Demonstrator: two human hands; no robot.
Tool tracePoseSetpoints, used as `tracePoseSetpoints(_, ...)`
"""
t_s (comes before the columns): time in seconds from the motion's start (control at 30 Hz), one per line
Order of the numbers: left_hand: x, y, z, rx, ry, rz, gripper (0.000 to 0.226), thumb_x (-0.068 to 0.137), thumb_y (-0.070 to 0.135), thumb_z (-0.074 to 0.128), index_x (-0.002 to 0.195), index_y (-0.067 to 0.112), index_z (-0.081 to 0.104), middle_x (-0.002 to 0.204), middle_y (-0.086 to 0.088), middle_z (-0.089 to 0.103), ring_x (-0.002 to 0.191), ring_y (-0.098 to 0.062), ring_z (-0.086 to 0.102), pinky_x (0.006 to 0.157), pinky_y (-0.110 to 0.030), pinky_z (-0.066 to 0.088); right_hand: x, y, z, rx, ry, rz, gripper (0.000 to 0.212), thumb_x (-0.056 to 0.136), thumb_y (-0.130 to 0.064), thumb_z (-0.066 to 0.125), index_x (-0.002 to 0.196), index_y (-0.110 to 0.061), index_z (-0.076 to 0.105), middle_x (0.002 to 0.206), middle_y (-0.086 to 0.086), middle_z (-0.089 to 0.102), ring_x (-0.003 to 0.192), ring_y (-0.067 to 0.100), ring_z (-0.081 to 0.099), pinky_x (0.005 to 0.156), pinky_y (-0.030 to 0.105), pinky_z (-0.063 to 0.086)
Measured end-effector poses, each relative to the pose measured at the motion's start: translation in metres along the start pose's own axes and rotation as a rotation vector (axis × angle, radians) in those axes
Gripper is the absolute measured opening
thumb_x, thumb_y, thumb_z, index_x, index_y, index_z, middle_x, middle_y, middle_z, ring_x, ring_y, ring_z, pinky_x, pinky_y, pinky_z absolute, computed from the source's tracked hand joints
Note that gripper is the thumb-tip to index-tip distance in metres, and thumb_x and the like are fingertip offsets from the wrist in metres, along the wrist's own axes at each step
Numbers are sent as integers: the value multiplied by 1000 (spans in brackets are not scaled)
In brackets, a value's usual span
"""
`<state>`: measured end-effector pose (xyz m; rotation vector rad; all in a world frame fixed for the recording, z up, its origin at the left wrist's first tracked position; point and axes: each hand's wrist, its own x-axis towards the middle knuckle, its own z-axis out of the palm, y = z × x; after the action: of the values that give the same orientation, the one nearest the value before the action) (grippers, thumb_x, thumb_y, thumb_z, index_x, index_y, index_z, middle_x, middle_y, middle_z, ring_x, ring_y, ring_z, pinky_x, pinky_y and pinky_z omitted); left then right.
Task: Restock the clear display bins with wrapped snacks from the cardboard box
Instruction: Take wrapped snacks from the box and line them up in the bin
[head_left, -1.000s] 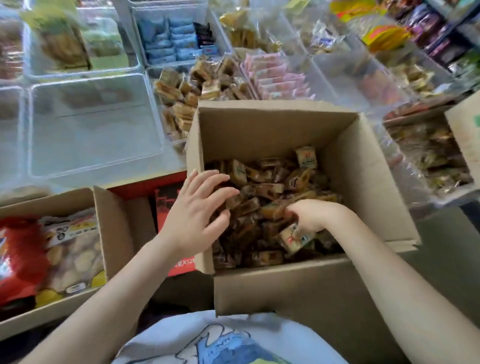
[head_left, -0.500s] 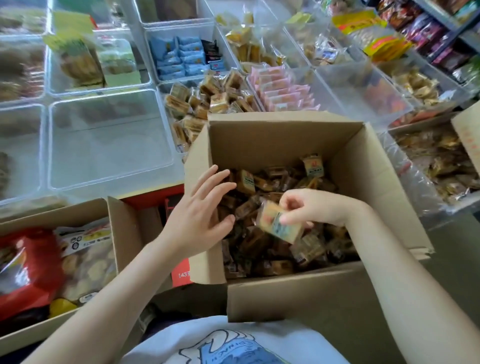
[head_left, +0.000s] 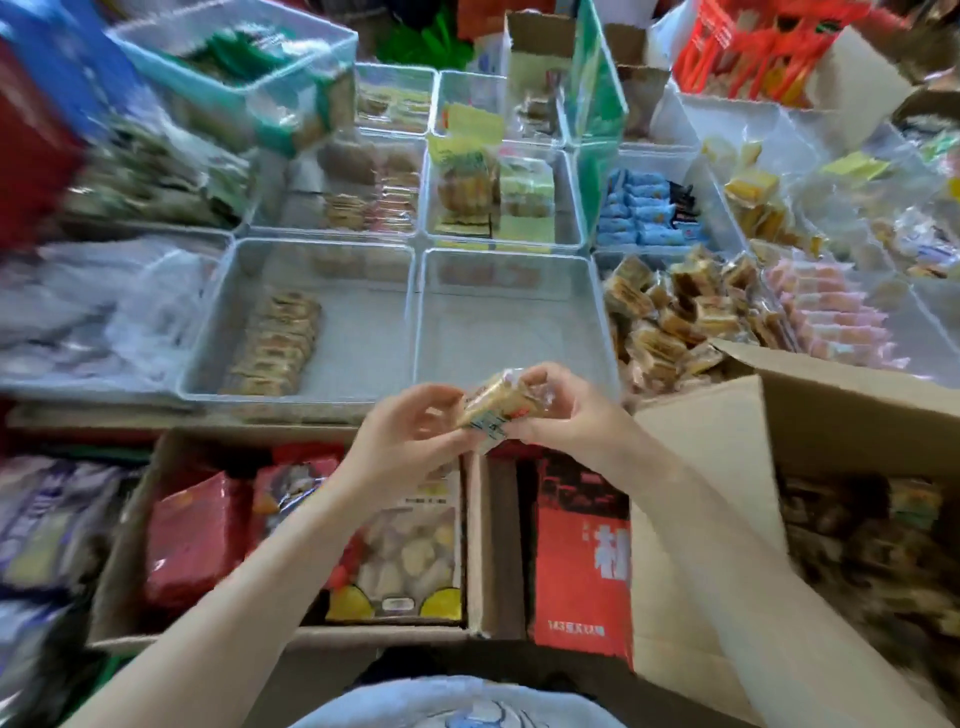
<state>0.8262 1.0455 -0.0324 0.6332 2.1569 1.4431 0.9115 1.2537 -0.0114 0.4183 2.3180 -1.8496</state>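
Snack (head_left: 497, 405), one wrapped piece, was held up between both hands in front of the clear bins, above the gap between two cartons. Left hand (head_left: 410, 441) pinched its near end with curled fingers; right hand (head_left: 558, 415) gripped the far end, fingers curled round the crinkled clear wrapper. Hands close together, joined only by the piece.

Setting: a crowded shop display, goods on every side; edges of the view blurred.

Bins of clear hard plastic, rectangular, set rim to rim in rows. Bin straight ahead (head_left: 519, 260) showed a bare floor. Bin to its left (head_left: 322, 249) held one short row of brown wrapped cakes (head_left: 275, 345) along its left side. Bin to the right held a loose heap of brown and tan wrapped squares (head_left: 675, 317). Beside that, pink packets (head_left: 831, 317) in a stack. Further back, blue packets (head_left: 644, 215).

Cardboard box (head_left: 727, 493) at the right, plain brown, flaps open, dark wrapped pieces inside, blurred. Second carton (head_left: 124, 545) at lower left held red bags (head_left: 192, 535) and a printed pack with a window (head_left: 410, 556). A red printed box (head_left: 582, 551) stood between the two cartons
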Motion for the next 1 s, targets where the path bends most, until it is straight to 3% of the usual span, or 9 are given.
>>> tracePoseSetpoints(0.1,7,-39,-67,238,89,8,32,76,27,86,104,22,71,81,15,67,74,3,65,72,-18,52,54,-8,49,-212,6,-33,34,82,-23,82,109,-26,63,102,-2,67,89,16,66,81,27,52)
tracePoseSetpoints(0.2,21,-75,-114,514,74,-9,47,70,45,76,110,21,73,94,0,72,90,-23,68,81,-37,53,102,-9,96,-406,-96,-88,37,83,-16,79,116,-23,65,95,-4,61,73,6,55,68,12,42)
tracePoseSetpoints(0.33,37,-111,-144,568,78,65,44,75,40,71,116,25,70,107,5,69,101,-21,65,84,-32,48,155,-5,135,-675,-175,-140,29,81,-15,74,109,-22,70,89,-9,58,67,1,49,69,24,38)
tracePoseSetpoints(0.43,49,-146,-163,533,160,28,46,91,38,68,132,18,61,126,0,66,119,-19,59,103,-37,43,188,-8,149,-702,-105,-95,34,83,-13,73,115,-23,67,95,-8,59,71,8,50,69,26,38)
tracePoseSetpoints(0.53,48,-190,-178,740,119,-153,43,103,47,42,131,19,61,130,2,62,131,-19,50,123,-50,9,220,1,159,-721,-79,17,31,87,-16,69,117,-23,65,103,-4,62,85,14,55,73,26,39)
tracePoseSetpoints(0.63,38,-215,-176,829,162,-148,51,103,48,24,115,24,68,117,7,64,130,-19,49,122,-49,-2,251,20,174,-738,-98,158,32,88,-18,68,119,-23,65,113,4,64,92,19,55,74,26,40)
tracePoseSetpoints(0.73,38,-218,-168,826,244,-124,50,103,44,26,111,24,71,113,6,66,129,-22,51,122,-47,-2,273,30,194,-715,-97,228,39,88,-15,68,127,-22,65,119,6,65,95,18,56,76,24,42)
tracePoseSetpoints(0.87,40,-220,-167,839,258,-128,46,104,41,29,110,24,71,116,6,66,129,-22,51,122,-46,-2,294,41,220,-731,-221,309,46,92,-16,64,136,-24,58,127,4,64,80,10,60,68,15,45)
tracePoseSetpoints(1.0,40,-222,-166,837,268,-115,44,103,40,31,109,23,71,117,4,66,127,-24,52,121,-46,-1,302,48,233,-763,-338,379,47,100,-39,52,145,-24,51,140,3,59,117,28,63,103,33,46)
